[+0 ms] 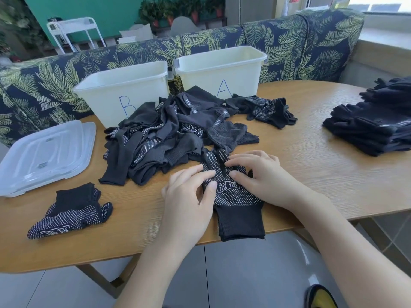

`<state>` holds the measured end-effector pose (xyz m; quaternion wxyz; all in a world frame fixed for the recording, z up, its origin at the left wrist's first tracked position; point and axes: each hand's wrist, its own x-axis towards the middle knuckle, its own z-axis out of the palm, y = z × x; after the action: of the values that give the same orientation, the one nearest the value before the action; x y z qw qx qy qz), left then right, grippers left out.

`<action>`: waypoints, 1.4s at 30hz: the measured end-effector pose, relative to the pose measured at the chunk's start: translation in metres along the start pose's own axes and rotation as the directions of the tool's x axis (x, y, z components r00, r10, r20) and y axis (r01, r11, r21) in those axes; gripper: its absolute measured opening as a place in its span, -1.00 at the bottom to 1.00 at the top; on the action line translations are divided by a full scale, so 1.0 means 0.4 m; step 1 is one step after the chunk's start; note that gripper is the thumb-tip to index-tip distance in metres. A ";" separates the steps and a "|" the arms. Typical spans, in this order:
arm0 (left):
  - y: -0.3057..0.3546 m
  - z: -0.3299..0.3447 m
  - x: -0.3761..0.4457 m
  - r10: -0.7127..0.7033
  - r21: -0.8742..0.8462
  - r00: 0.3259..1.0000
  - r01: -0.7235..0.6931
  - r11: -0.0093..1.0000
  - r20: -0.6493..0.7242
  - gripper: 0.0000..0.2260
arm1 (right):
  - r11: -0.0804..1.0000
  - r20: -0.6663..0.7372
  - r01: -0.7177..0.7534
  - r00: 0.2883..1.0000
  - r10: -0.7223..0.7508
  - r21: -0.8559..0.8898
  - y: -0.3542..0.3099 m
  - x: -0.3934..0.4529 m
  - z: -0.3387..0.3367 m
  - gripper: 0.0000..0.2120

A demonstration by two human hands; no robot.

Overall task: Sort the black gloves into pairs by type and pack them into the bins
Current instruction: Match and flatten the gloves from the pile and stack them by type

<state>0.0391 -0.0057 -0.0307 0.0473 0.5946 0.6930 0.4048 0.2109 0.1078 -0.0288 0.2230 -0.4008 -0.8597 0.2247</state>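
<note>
left hand [189, 192] flat, fingers pressing dotted glove [233, 196] | right hand [258, 174] likewise | glove on bench [311, 152] edge

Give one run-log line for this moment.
left hand: pressing black dotted glove | right hand: pressing same glove | white plastic bins: unfilled

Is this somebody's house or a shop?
Probably a home or lounge: a wooden table beside a leaf-patterned sofa, with potted plants behind. I can't be sure.
</note>
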 end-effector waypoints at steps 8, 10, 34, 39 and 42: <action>0.003 -0.015 -0.039 0.160 -0.129 0.986 -0.152 0.980 0.047 -0.79 | 0.989 -0.145 0.088 0.987 -0.070 0.120 0.008 -0.066 -0.026 -0.69; 0.008 -0.024 -0.047 0.199 -0.192 0.975 -0.179 0.965 0.094 -0.79 | 0.980 -0.170 0.146 0.978 -0.122 0.133 0.004 -0.108 -0.028 -0.73; -0.018 -0.038 -0.106 0.335 -0.043 0.908 -0.335 0.941 0.252 -0.40 | 0.942 -0.241 0.269 0.945 -0.219 0.201 0.002 -0.280 0.008 -0.77; -0.017 -0.020 -0.105 0.359 -0.099 0.927 -0.349 0.932 0.110 -0.73 | 0.914 -0.241 0.262 0.951 -0.192 0.309 -0.013 -0.275 -0.006 -0.72; -0.015 -0.020 -0.105 0.356 -0.144 0.933 -0.346 0.927 0.051 -0.72 | 0.953 -0.201 0.274 0.948 -0.246 0.126 -0.007 -0.258 -0.010 -0.63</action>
<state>0.0421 -0.0458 -0.0467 0.0398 0.7197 0.5447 0.4287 0.2713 0.0257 -0.0451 0.3586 -0.2842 -0.8614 0.2207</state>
